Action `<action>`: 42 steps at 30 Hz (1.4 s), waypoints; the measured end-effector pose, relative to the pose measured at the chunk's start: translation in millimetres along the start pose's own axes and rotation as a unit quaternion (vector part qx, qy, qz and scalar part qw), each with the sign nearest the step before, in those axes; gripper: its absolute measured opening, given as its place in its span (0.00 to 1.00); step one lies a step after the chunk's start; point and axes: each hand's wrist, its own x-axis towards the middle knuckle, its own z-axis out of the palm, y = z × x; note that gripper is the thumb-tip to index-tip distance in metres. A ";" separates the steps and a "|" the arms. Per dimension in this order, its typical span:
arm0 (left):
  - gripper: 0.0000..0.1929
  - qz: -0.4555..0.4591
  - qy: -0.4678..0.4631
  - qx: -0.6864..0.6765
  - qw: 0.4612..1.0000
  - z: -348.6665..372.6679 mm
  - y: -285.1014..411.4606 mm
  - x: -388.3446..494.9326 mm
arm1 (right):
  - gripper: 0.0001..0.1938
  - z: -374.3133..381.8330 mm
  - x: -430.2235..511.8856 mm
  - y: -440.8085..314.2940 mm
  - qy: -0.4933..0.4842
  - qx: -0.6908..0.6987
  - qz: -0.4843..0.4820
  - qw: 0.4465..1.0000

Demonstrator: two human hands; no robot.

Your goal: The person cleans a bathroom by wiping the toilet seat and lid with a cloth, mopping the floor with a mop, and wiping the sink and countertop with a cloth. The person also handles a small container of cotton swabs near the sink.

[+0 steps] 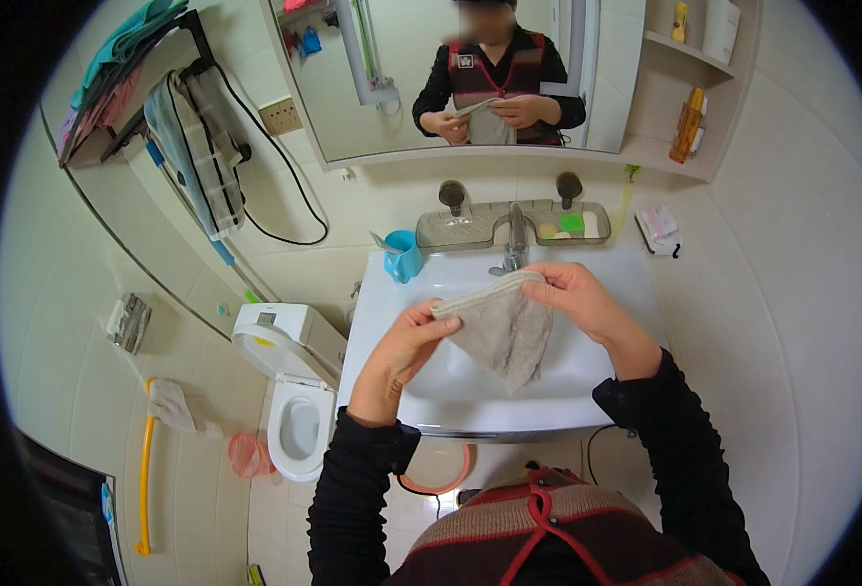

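Observation:
A grey-beige cloth (500,322) hangs between my two hands above the white washbasin (577,395). My left hand (409,340) pinches its left upper corner between thumb and fingers. At the opposite upper corner, my right hand (577,293) grips the fabric the same way, just in front of the chrome faucet (517,238). The cloth tapers downward to a crumpled lower end over the bowl. A mirror (372,117) behind the basin reflects both hands and the cloth.
A blue cup (402,258) stands at the basin's back left corner. Behind the faucet is a translucent tray (454,231) with soap and a green item on its right side. A toilet (303,428) with raised lid stands to the left, beside a pink wastebasket (249,454).

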 end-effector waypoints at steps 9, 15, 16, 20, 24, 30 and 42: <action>0.06 0.123 0.144 0.197 0.962 7.4 34.2 -22.4 | 0.13 7.8 7.4 12.8 0.078 -0.142 -0.065 0.985; 0.08 0.105 0.217 0.224 0.944 -11.8 35.5 -31.3 | 0.12 34.1 14.2 30.1 0.123 -0.226 -0.118 0.959; 0.08 0.103 0.219 0.220 0.945 -15.4 37.7 -33.1 | 0.12 36.6 16.3 29.9 0.121 -0.221 -0.110 0.962; 0.08 0.139 0.216 0.200 0.946 -22.2 46.5 -42.2 | 0.13 45.1 24.7 24.4 0.096 -0.171 -0.112 0.974; 0.09 0.121 0.239 0.234 0.935 -26.3 56.2 -49.0 | 0.13 58.2 32.1 18.4 0.101 -0.162 -0.109 0.976; 0.11 0.123 0.263 0.235 0.928 -42.3 64.6 -62.4 | 0.15 78.2 38.7 12.8 0.069 -0.130 -0.048 0.988; 0.10 0.135 0.291 0.250 0.914 -90.7 101.4 -77.2 | 0.15 123.8 103.7 30.4 0.054 -0.096 -0.114 0.987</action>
